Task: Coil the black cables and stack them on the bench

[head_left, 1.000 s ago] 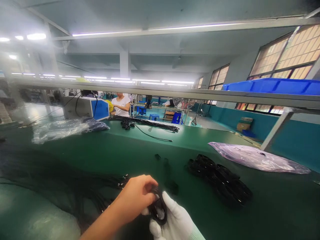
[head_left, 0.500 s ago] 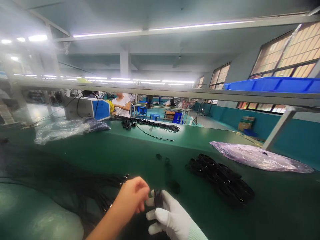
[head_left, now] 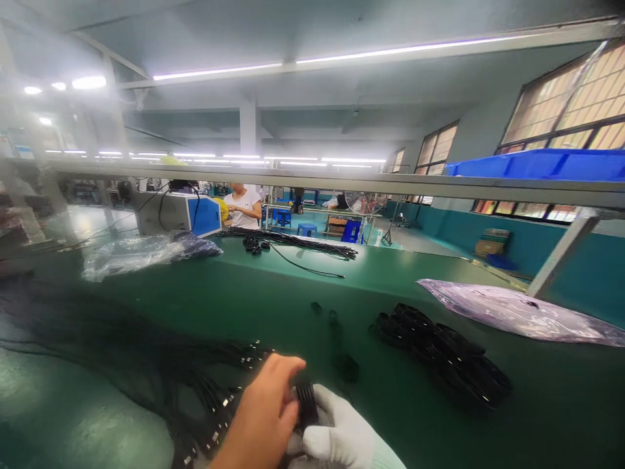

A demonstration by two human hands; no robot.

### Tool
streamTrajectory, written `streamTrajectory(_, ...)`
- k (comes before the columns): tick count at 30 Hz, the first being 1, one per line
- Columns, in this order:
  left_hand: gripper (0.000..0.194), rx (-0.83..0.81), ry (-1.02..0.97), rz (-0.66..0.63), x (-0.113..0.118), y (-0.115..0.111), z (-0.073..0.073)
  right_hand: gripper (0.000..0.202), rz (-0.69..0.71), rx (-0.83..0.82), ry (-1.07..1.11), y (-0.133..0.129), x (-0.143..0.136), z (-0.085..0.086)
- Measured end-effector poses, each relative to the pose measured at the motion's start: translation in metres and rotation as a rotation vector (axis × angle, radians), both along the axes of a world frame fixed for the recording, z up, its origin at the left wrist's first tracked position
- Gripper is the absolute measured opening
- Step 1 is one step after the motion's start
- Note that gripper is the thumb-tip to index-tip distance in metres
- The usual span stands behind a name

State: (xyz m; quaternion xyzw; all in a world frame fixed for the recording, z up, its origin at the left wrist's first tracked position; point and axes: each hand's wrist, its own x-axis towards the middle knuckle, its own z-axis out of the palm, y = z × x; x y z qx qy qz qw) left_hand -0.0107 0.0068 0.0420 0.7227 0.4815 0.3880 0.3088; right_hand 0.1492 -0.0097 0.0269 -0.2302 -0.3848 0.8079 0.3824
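A small coil of black cable (head_left: 306,402), wound in several turns, is held in my right hand (head_left: 336,430), which wears a white glove. The gloved thumb lies at its lower front and the fingers go around behind it. My bare left hand (head_left: 271,407) is against the coil's left side, its thumb and forefinger on either side of the cable; its other fingers are hidden. Left of it, a wide bundle of loose black cables (head_left: 161,352) with small shiny metal ends lies on the green table (head_left: 234,299).
A pile of coiled black cables (head_left: 439,348) lies to the right, before a clear plastic bag (head_left: 512,309). Further back are more black cables (head_left: 303,241), crumpled plastic (head_left: 146,254) and a blue-and-white machine (head_left: 185,213). A blue tray (head_left: 537,164) rests on the overhead shelf. A person (head_left: 244,205) sits beyond.
My left hand has moved up against the coil, its forefinger now stretched over the top. The gloved fingers have closed more around the coil. The view has shifted slightly.
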Motion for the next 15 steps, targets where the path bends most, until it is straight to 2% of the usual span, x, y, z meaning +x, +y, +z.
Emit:
streamTrajectory(2, 0.041, 0.15, 0.076, -0.019, 0.002, -0.002, -0.006, 0.049, 0.003, 0.022, 0.002, -0.001, -0.003, 0.002)
streamTrajectory(6, 0.034, 0.151, 0.027, 0.031, 0.01, 0.002, -0.014, 0.054, 0.012, 0.002, 0.057, -0.001, -0.003, 0.0)
streamTrajectory(8, 0.03, 0.104, -0.009, 0.038, 0.013, 0.007, -0.008, 0.05, 0.057, -0.017, 0.113, 0.001, 0.002, -0.005)
streamTrajectory(11, 0.023, -0.007, -0.07, -0.015, 0.01, 0.015, 0.013, 0.038, 0.123, -0.042, 0.266, 0.003, 0.014, -0.015)
streamTrajectory(13, 0.022, -0.084, -0.112, -0.027, 0.001, 0.019, 0.023, 0.046, 0.145, -0.084, 0.341, 0.003, 0.02, -0.018)
streamTrajectory(15, 0.027, -0.118, -0.113, 0.013, -0.014, 0.02, 0.021, 0.056, 0.105, -0.091, 0.287, 0.003, 0.027, -0.015)
